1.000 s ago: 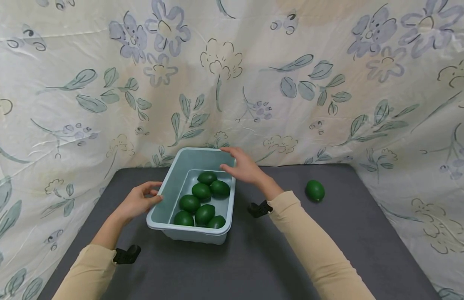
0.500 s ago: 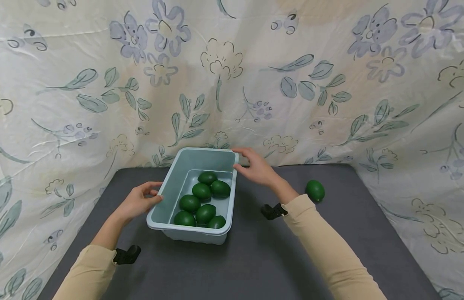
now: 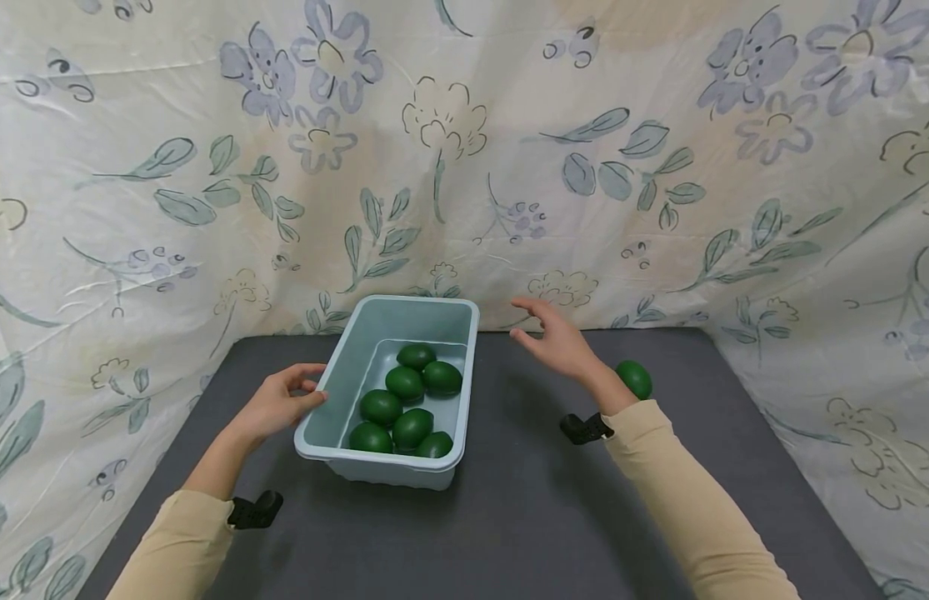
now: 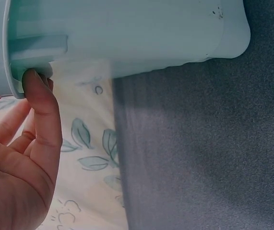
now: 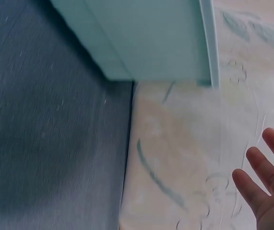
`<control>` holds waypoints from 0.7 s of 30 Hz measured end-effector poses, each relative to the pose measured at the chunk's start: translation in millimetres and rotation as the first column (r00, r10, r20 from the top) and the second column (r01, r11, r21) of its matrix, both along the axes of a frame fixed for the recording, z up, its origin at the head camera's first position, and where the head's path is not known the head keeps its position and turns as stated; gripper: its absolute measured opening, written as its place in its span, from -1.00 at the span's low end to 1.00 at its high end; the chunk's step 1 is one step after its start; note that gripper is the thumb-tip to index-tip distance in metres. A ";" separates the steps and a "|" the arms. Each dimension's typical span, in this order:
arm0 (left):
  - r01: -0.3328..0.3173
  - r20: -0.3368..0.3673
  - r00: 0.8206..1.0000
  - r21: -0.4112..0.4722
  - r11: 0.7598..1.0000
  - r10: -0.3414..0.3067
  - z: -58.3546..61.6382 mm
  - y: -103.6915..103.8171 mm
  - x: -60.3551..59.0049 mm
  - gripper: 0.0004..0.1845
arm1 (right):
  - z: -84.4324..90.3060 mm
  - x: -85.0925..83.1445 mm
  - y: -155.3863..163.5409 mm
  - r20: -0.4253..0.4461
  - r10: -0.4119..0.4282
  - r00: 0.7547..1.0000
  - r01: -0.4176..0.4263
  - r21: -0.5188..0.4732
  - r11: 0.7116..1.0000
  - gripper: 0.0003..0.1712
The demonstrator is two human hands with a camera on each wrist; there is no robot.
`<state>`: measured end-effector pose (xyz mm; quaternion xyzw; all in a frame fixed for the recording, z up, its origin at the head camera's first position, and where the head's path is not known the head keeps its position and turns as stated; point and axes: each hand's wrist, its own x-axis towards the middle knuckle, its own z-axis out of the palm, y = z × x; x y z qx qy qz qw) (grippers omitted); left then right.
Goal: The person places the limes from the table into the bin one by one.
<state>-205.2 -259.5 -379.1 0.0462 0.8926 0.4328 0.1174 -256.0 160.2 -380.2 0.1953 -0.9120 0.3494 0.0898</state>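
The pale blue plastic bin [image 3: 389, 392] sits at the centre of the head view on the dark grey tabletop [image 3: 524, 517], with six green limes [image 3: 404, 404] lying loose on its floor. The left hand [image 3: 277, 406] holds the bin's left rim, thumb over the top edge; the left wrist view shows its fingers [image 4: 43, 110] curled up under the lip, so the bin is steadied from that side. The right hand [image 3: 557, 337] hovers in the air just right of the bin's far corner, touching nothing, its fingers [image 5: 259, 170] spread and relaxed. One more lime [image 3: 635, 379] lies alone on the tabletop at centre right, partly hidden behind the right wrist and well apart from the bin. A flowered cloth backdrop [image 3: 464, 150] fills the upper half of the frame.

By the look of it, the step in hand is gathering limes into the bin, with the single stray left outside. The next move calls for the right hand to swing right and down to that lime, close around it, and carry it over the rim while the left hand keeps the bin from sliding.
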 end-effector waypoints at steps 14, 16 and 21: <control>-0.005 0.009 1.000 0.001 1.000 0.005 0.9 0.3 0.5 -0.41 | -15.6 5.9 56.2 -0.028 -0.108 0.994 0.110 0.070 0.991 -0.37; -0.004 0.009 1.000 0.003 1.000 0.004 0.8 0.4 0.3 -0.42 | -19.1 7.1 64.1 -0.032 -0.128 0.991 0.130 0.081 0.988 -0.37; -0.005 0.007 1.000 0.014 1.000 0.005 0.8 0.1 -0.1 -0.41 | -29.1 11.1 83.2 -0.030 -0.176 0.984 0.178 0.095 0.979 -0.35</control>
